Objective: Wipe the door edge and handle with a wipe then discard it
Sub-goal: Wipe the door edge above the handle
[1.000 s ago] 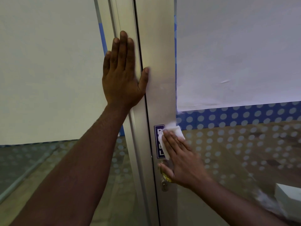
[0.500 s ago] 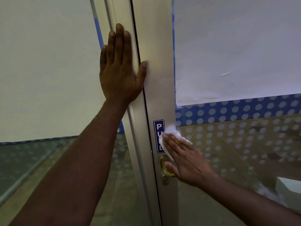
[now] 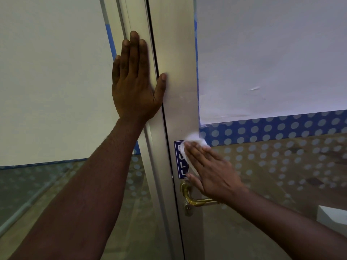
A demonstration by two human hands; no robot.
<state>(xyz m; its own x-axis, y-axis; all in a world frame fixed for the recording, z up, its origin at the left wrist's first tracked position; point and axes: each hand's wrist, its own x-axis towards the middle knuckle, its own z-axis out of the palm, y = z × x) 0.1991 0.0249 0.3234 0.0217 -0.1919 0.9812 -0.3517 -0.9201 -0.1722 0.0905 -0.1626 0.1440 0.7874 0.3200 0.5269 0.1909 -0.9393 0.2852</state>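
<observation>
The aluminium door edge (image 3: 176, 53) runs top to bottom through the middle of the head view. My left hand (image 3: 134, 81) lies flat across the frame and the door gap, fingers straight and pointing up, thumb on the door edge. Lower down, my right hand (image 3: 210, 169) presses a white wipe (image 3: 194, 138) flat against the door edge, its fingers straight and partly covering the blue PULL sticker (image 3: 179, 160). The brass lever handle (image 3: 193, 200) sits just below that hand, partly hidden by the wrist.
White paper (image 3: 272, 53) covers the upper door glass, with a blue dotted band (image 3: 281, 128) under it. A glass side panel (image 3: 47, 72) stands to the left. A white box (image 3: 332, 216) shows through the lower right glass.
My right hand has slid the wipe up the door edge, uncovering more of the brass handle. My left hand stays flat in the same spot on the frame.
</observation>
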